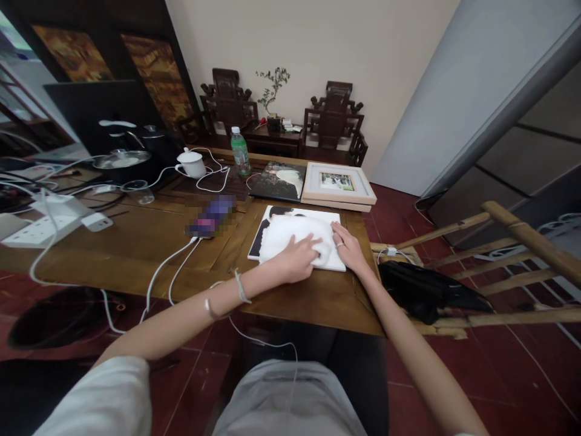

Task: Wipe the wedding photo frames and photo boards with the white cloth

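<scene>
A photo panel (338,215) with a dark-clad figure printed on it lies flat on the wooden table. Spread over most of it is a fluffy white cloth (284,236). My left hand (299,257) presses down on the cloth near its right side, fingers bent into the bunched fabric. Along the panel's right edge rests my right hand (347,247), its fingers stretched out and touching the border. The cloth hides most of the picture.
Behind the panel lie a dark photo panel (278,181) and a pale framed picture (336,180). A green-labelled bottle (240,152), a lidded white cup (190,163), a phone (211,216) and a power strip (43,229) with cables stand to the left. A bamboo chair (521,242) is at right.
</scene>
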The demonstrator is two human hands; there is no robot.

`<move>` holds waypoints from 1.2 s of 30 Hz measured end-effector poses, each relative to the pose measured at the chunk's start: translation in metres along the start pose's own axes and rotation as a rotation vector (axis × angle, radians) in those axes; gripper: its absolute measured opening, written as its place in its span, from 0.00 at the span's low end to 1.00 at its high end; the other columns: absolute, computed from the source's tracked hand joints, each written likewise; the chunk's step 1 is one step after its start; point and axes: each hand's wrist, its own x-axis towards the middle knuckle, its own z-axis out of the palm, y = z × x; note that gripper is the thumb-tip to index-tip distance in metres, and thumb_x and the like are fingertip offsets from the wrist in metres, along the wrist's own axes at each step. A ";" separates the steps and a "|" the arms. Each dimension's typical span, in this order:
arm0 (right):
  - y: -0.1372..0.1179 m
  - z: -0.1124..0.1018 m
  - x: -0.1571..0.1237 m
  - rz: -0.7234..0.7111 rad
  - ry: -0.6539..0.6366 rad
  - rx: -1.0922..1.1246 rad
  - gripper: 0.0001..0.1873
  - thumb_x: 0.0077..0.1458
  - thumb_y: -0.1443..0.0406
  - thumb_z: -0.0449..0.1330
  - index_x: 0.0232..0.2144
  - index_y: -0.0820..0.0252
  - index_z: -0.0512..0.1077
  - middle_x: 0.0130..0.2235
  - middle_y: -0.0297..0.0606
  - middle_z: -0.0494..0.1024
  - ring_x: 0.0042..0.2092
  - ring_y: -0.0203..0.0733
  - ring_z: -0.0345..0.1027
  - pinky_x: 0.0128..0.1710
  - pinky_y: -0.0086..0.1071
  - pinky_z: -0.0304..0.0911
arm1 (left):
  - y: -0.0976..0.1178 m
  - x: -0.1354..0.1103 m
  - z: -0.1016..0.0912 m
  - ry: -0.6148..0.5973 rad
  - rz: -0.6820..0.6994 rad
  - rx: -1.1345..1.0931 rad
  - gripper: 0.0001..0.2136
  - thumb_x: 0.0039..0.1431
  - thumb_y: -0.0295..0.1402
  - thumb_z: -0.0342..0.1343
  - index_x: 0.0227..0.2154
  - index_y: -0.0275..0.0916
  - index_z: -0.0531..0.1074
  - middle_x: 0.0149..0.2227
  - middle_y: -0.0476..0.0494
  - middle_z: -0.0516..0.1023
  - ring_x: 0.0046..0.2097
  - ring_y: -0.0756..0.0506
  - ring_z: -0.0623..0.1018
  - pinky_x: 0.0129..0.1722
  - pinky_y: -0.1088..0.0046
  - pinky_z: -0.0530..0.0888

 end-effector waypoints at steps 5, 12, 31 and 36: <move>-0.005 -0.006 -0.002 0.114 0.127 0.148 0.26 0.61 0.53 0.46 0.57 0.55 0.64 0.59 0.38 0.66 0.59 0.44 0.59 0.60 0.43 0.52 | -0.010 0.035 -0.001 0.028 -0.035 0.019 0.16 0.53 0.22 0.47 0.44 0.33 0.71 0.65 0.34 0.52 0.65 0.32 0.50 0.56 0.39 0.55; -0.002 -0.006 -0.002 0.110 0.136 0.265 0.28 0.61 0.50 0.43 0.52 0.57 0.69 0.56 0.38 0.70 0.58 0.45 0.62 0.59 0.41 0.55 | 0.038 0.010 0.004 0.044 0.132 0.074 0.15 0.54 0.23 0.45 0.42 0.35 0.73 0.64 0.38 0.56 0.65 0.33 0.52 0.57 0.42 0.57; 0.000 0.000 0.000 -0.082 -0.007 -0.078 0.20 0.54 0.65 0.52 0.48 0.56 0.73 0.54 0.40 0.72 0.59 0.47 0.60 0.60 0.47 0.53 | -0.047 0.097 -0.022 0.242 -0.114 -0.239 0.14 0.55 0.27 0.43 0.38 0.32 0.72 0.44 0.35 0.76 0.45 0.39 0.75 0.45 0.66 0.70; -0.001 -0.001 0.000 -0.078 -0.020 -0.111 0.20 0.55 0.64 0.51 0.48 0.60 0.73 0.53 0.43 0.73 0.58 0.49 0.62 0.60 0.47 0.54 | -0.034 0.132 -0.040 0.166 -0.073 -0.275 0.14 0.54 0.25 0.42 0.38 0.30 0.71 0.43 0.37 0.77 0.42 0.42 0.75 0.43 0.69 0.70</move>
